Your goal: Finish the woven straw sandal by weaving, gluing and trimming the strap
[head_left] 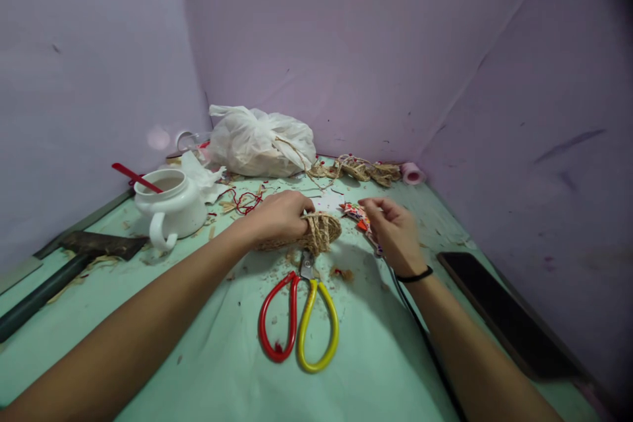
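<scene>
Left hand [287,216] is gripping the woven straw piece [324,231], which is sitting at or just above the bench [370,362], by the tip end of the scissors [307,269]. Right hand [398,234] is hovering by what is probably a floral-patterned glue gun [355,212], thumb and fingers bunching; whether this grip is holding anything, I cannot tell. Possible faults: (1) the scissors are pointing at the straw's near edge, so dragging the piece could be snagging strands; (2) a black cable [411,309] is running beside the right forearm [469,343], so a sideways sweep could be pulling it; (3) red thread [244,202] is lying loose near the left hand and could be tangling in the weave
</scene>
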`<state>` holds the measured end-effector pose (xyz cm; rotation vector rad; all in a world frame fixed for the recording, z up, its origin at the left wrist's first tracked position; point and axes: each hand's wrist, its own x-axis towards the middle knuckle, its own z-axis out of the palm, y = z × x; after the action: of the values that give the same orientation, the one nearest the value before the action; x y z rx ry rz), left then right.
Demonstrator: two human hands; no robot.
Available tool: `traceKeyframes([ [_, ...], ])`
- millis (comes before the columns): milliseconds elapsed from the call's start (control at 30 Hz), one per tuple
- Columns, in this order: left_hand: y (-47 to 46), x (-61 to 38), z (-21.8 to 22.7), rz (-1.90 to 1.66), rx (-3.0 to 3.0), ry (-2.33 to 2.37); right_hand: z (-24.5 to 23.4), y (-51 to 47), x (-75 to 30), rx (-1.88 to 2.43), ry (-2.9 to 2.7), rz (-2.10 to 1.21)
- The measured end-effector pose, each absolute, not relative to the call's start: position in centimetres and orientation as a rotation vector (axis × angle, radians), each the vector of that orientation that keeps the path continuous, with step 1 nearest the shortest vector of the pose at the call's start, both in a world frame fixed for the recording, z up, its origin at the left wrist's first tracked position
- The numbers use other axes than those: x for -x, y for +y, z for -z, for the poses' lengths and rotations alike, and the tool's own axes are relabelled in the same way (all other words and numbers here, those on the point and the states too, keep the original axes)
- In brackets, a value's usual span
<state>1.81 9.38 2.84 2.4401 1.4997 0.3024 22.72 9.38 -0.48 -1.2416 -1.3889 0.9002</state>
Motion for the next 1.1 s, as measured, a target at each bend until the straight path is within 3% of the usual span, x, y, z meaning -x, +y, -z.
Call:
traceKeyframes([
  [333,8.6,-3.5,-3.2,-0.254,-2.578,1.498,2.1,9.5,-22.6,1.033,-2.016,-1.211],
  [600,8.4,-2.7,-3.2,-0.008,-2.461,1.609,3.1,9.0,-21.3,1.139,-2.004,-1.096],
  [1100,7.9,-3.1,-2.9,0.015,-2.369,1.671,4.0,9.0,-20.3,1.149,-2.015,-0.999],
])
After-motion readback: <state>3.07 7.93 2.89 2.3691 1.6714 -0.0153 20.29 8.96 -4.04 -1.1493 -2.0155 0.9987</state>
